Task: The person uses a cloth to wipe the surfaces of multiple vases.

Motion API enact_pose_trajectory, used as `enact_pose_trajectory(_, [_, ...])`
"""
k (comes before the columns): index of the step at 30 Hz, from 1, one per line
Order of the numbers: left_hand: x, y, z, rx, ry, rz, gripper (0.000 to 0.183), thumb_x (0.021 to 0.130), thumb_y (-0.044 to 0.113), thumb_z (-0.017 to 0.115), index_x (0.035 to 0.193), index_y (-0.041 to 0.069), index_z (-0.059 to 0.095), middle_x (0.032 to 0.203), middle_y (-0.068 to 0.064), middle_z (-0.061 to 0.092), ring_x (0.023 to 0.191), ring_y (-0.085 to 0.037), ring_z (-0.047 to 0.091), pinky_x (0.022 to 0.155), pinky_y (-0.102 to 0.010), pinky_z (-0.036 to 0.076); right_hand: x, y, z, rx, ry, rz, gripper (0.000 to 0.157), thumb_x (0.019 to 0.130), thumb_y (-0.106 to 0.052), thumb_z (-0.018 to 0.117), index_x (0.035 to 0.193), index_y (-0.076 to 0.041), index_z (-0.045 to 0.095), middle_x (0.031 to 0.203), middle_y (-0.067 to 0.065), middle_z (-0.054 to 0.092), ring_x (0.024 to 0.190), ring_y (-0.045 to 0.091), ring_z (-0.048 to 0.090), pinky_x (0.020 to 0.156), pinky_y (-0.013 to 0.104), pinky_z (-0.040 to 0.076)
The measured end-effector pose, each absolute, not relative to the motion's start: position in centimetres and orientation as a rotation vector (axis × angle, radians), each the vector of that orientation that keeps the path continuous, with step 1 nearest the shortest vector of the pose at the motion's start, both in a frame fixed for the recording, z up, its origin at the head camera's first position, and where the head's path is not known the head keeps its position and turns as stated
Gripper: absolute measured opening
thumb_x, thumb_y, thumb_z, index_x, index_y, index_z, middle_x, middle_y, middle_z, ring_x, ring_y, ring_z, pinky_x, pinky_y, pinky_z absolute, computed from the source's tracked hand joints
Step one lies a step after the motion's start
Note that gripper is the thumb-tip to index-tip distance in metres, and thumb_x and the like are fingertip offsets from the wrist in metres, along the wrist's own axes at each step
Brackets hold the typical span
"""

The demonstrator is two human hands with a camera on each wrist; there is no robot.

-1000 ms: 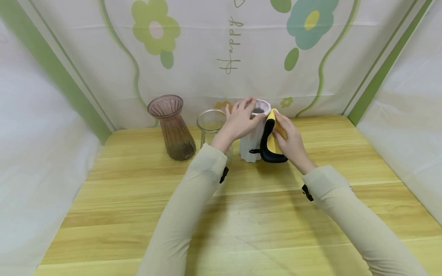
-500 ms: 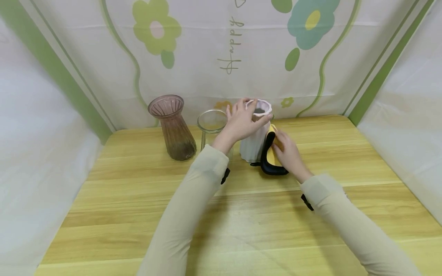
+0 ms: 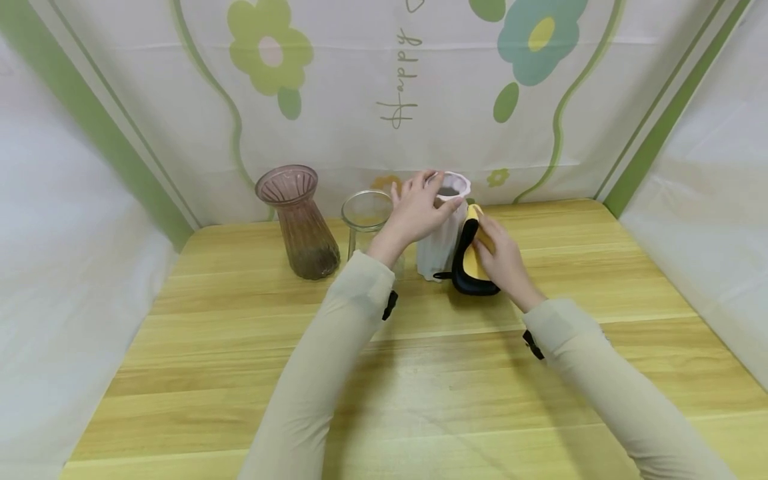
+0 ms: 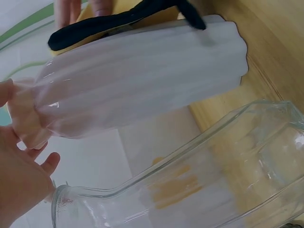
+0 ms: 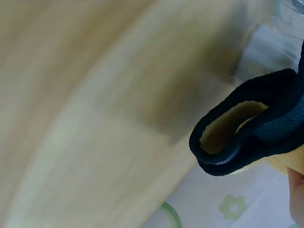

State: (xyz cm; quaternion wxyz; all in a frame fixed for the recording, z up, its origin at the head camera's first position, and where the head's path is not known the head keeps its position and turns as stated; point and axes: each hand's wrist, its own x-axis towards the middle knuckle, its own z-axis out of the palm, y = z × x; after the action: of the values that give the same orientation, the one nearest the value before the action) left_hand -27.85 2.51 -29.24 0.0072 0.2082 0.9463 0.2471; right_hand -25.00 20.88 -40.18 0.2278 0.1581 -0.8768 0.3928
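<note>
In the head view, my left hand [image 3: 417, 212] holds the top of a white ribbed vase [image 3: 438, 247], thumb and fingers around its pinkish scalloped rim. The left wrist view shows this vase [image 4: 137, 80] lengthwise, with fingers at its neck. My right hand [image 3: 507, 263] grips a folded yellow cleaning cloth [image 3: 473, 260] with a thick black border and a small black loop. The cloth lies along the vase's right side. Up close in the right wrist view, the cloth [image 5: 280, 128] shows its folded dark edge, and only a bit of my fingers appears.
Left of the white vase stands a clear glass vase [image 3: 366, 241], partly behind my left forearm. Farther left is a purple ribbed glass vase [image 3: 309, 237] with a flared mouth. All stand near the back of the wooden table [image 3: 420, 373], before a flower-printed curtain [image 3: 348, 100].
The right hand slid the cloth down the vase's side, then partway back up. My left hand stays at the rim, and the other vases stand where they were.
</note>
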Motion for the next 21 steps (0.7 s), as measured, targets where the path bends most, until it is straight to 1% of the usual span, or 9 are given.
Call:
enact_pose_trajectory(5, [-27.9, 2.6, -29.1, 0.632, 2.952, 0.760, 0.068, 0.098, 0.053, 0.039, 0.153, 0.018, 0.022, 0.160, -0.003, 0.018, 0.147, -0.030, 0.016, 0.119, -0.057, -0.004, -25.6, 20.7, -38.8, 0.476, -2.301, 1.089, 0.053, 0.089, 0.007, 0.057, 0.140, 0.002, 0.044, 0.140, 0.025, 0.048, 0.131, 0.041, 0.044, 0.112, 0.051, 0.033])
enact_pose_trajectory(11, [-28.0, 2.6, -29.1, 0.614, 2.956, 0.751, 0.069, 0.097, 0.053, 0.039, 0.154, 0.019, 0.021, 0.160, -0.001, 0.018, 0.147, -0.028, 0.017, 0.119, -0.056, -0.002, -25.7, 20.5, -38.0, 0.491, -2.258, 1.101, 0.052, 0.088, 0.007, 0.059, 0.139, 0.002, 0.046, 0.137, 0.026, 0.050, 0.129, 0.042, 0.045, 0.111, 0.052, 0.034])
enact_pose_trajectory(18, [-27.9, 2.5, -29.3, 0.626, 2.965, 0.734, 0.070, 0.096, 0.056, 0.039, 0.154, 0.021, 0.020, 0.160, 0.000, 0.018, 0.147, -0.028, 0.016, 0.119, -0.057, -0.003, -25.5, 20.6, -39.0, 0.487, -2.294, 1.089, 0.053, 0.087, 0.009, 0.058, 0.138, 0.004, 0.045, 0.137, 0.027, 0.050, 0.129, 0.043, 0.046, 0.111, 0.051, 0.035])
enact_pose_trajectory(21, [-27.9, 2.5, -29.4, 0.630, 2.972, 0.727, 0.071, 0.096, 0.057, 0.038, 0.154, 0.021, 0.019, 0.161, 0.000, 0.017, 0.148, -0.028, 0.015, 0.118, -0.058, -0.004, -25.4, 20.7, -39.7, 0.468, -2.339, 1.092, 0.052, 0.087, 0.010, 0.057, 0.137, 0.007, 0.045, 0.136, 0.030, 0.049, 0.128, 0.045, 0.045, 0.111, 0.054, 0.033])
